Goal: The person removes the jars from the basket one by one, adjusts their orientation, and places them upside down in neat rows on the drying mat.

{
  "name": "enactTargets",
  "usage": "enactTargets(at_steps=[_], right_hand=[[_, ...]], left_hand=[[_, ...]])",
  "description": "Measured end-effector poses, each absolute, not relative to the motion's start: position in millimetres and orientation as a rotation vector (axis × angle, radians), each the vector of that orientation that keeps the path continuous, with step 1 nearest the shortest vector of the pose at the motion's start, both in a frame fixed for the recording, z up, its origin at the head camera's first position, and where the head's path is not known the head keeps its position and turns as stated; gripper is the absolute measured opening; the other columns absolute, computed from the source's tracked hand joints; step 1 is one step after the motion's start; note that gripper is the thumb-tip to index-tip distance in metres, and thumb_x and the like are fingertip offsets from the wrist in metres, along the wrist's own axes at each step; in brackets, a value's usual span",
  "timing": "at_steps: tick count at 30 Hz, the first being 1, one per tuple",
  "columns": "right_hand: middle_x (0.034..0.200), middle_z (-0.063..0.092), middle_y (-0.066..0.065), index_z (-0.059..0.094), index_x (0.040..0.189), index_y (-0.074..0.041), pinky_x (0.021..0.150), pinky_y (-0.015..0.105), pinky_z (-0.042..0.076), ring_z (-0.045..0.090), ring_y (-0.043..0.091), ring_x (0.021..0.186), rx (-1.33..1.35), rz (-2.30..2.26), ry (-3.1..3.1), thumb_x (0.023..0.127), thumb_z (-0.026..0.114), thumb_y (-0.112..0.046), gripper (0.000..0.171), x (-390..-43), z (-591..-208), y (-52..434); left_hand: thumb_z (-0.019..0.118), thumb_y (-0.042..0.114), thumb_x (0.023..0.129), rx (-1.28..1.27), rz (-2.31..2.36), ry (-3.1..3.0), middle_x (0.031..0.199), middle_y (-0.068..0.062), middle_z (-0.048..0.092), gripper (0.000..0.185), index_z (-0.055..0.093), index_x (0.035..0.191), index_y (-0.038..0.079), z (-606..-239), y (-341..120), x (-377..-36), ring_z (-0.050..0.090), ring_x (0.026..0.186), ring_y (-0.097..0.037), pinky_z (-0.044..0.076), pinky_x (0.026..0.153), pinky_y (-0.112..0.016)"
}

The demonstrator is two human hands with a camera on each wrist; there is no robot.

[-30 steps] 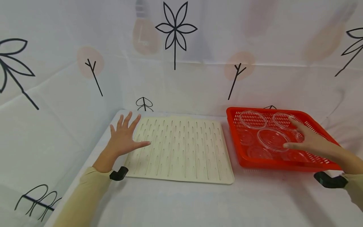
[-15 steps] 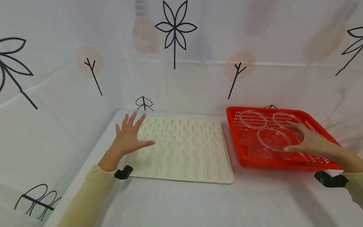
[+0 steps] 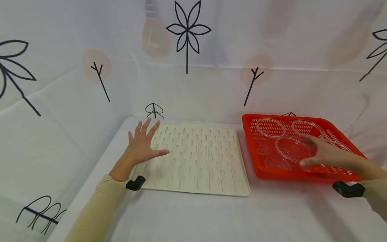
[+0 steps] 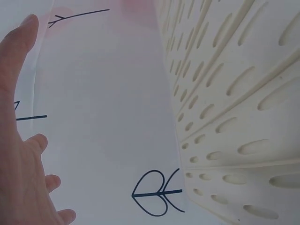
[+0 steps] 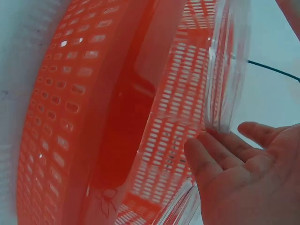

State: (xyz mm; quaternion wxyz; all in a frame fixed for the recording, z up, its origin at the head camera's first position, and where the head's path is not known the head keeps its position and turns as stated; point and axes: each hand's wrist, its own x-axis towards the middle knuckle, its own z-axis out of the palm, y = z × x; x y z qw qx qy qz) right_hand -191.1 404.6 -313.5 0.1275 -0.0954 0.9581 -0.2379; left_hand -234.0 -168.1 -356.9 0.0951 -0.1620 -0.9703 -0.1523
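My left hand (image 3: pixel 140 149) hovers over the left side of a cream ridged board (image 3: pixel 196 161) with oval slots, fingers spread and nothing held. The left wrist view shows that hand (image 4: pixel 16 173) apart from the board (image 4: pixel 243 131). On the right, a red perforated plastic basket (image 3: pixel 290 175) holds several clear round plastic dishes, one (image 3: pixel 292 148) near the middle. My right hand (image 3: pixel 328 155) is over the basket, fingers loosely bent. In the right wrist view its fingertips lie close by the edge of a clear dish (image 5: pixel 227 70); contact cannot be told.
A white cloth covers the table (image 3: pixel 193 218) and stretches in front of the board and basket. Behind stands a white sheet (image 3: pixel 217 94) printed with plants and bulbs; it also closes off the left side. The basket's raised rim (image 5: pixel 117 131) stands beside my right hand.
My left hand has drifted right over the board, its fingers still spread. My right hand has shifted slightly lower and left above the dishes. Basket and board have stayed in place.
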Motion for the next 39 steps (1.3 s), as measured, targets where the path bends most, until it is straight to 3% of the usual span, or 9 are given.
enactTargets(at_steps=[6, 20, 26, 32, 39], right_hand=[[0.134, 0.022, 0.036, 0.009, 0.144, 0.007, 0.070, 0.056, 0.050, 0.019, 0.056, 0.113, -0.299, -0.631, 2.767, 0.067, 0.081, -0.037, 0.114, -197, -313, 402], [0.132, 0.034, 0.033, 0.021, 0.135, 0.008, 0.075, 0.053, 0.051, 0.034, 0.049, 0.113, -0.318, -0.676, 2.766, 0.071, 0.080, -0.032, 0.096, -200, -314, 396], [0.133, 0.030, 0.031, 0.017, 0.136, 0.006, 0.070, 0.047, 0.053, 0.034, 0.050, 0.113, -0.233, -0.730, 2.760, 0.069, 0.081, -0.036, 0.101, -199, -310, 393], [0.136, 0.026, 0.031, 0.014, 0.139, 0.005, 0.073, 0.050, 0.052, 0.030, 0.051, 0.115, -0.222, -0.785, 2.755, 0.073, 0.078, -0.036, 0.100, -197, -303, 391], [0.138, 0.024, 0.029, 0.013, 0.142, -0.002, 0.069, 0.046, 0.054, 0.025, 0.050, 0.118, -0.217, -0.946, 2.710, 0.077, 0.075, -0.031, 0.095, -192, -292, 387]], left_hand=[[0.059, 0.074, 0.068, -0.493, -0.462, -2.875, 0.155, -0.008, 0.000, 0.107, 0.009, 0.151, 0.028, -358, -164, -235, -0.005, 0.138, -0.039, 0.002, 0.095, -0.074], [0.060, 0.075, 0.068, -0.483, -0.469, -2.899, 0.155, -0.006, -0.002, 0.107, 0.010, 0.151, 0.029, -360, -161, -235, -0.005, 0.139, -0.037, 0.003, 0.096, -0.073], [0.060, 0.074, 0.068, -0.486, -0.459, -2.905, 0.155, -0.007, -0.002, 0.107, 0.009, 0.151, 0.028, -362, -160, -236, -0.005, 0.139, -0.037, 0.002, 0.097, -0.073], [0.062, 0.071, 0.069, -0.495, -0.472, -2.909, 0.155, -0.008, -0.001, 0.106, 0.009, 0.151, 0.027, -358, -157, -235, -0.005, 0.139, -0.037, 0.001, 0.097, -0.072], [0.063, 0.070, 0.069, -0.492, -0.467, -2.906, 0.155, -0.008, 0.000, 0.107, 0.010, 0.151, 0.026, -356, -156, -234, -0.004, 0.139, -0.037, 0.002, 0.097, -0.072]])
